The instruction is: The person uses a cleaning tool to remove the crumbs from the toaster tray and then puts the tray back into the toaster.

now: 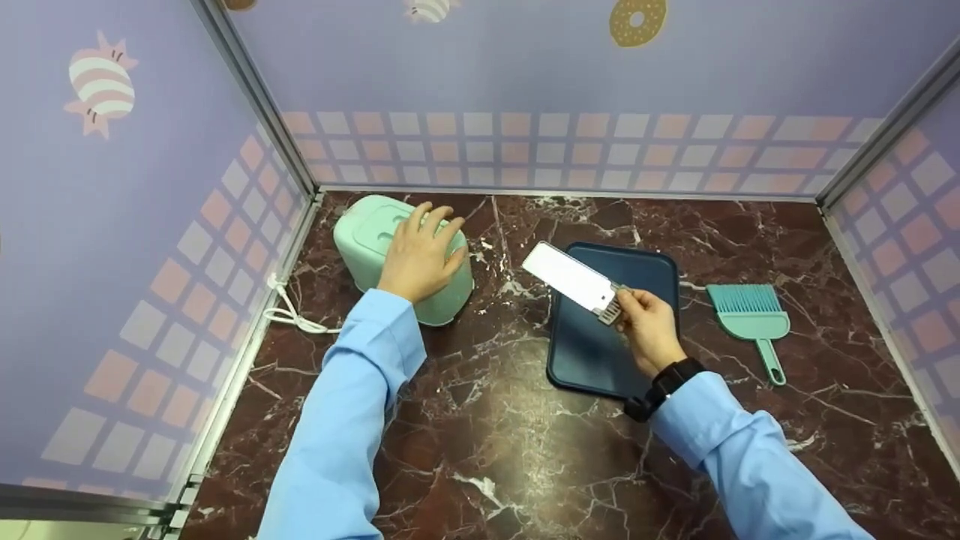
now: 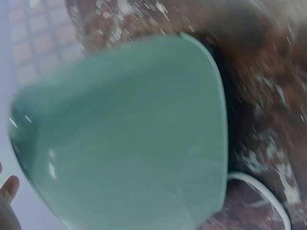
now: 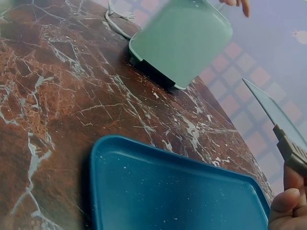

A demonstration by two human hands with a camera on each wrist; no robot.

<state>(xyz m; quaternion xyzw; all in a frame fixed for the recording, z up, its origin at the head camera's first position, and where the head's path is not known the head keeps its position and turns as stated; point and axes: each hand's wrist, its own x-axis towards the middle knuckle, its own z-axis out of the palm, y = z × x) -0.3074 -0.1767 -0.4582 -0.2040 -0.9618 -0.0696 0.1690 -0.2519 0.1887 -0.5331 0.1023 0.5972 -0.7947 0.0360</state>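
Observation:
A mint-green toaster (image 1: 367,244) with a white cord stands at the left, its smooth wall (image 2: 134,124) filling much of the left wrist view. Over its top is my left hand (image 1: 420,255), fingers spread and slightly bent, gripping nothing. In the right wrist view the toaster (image 3: 187,43) shows a dark gap along its lower edge. My right hand (image 1: 651,326) pinches the grey slotted end of a thin, shiny crumb tray (image 1: 568,275) between thumb and fingers. The crumb tray is raised and slants up to the left, above the dark blue tray (image 1: 585,356).
A green hand brush (image 1: 750,319) lies right of the blue tray. Pale bits (image 1: 491,262) are scattered on the marbled table beside the toaster. The white cord (image 1: 296,319) runs by the left wall; panels (image 1: 525,75) enclose the back and sides.

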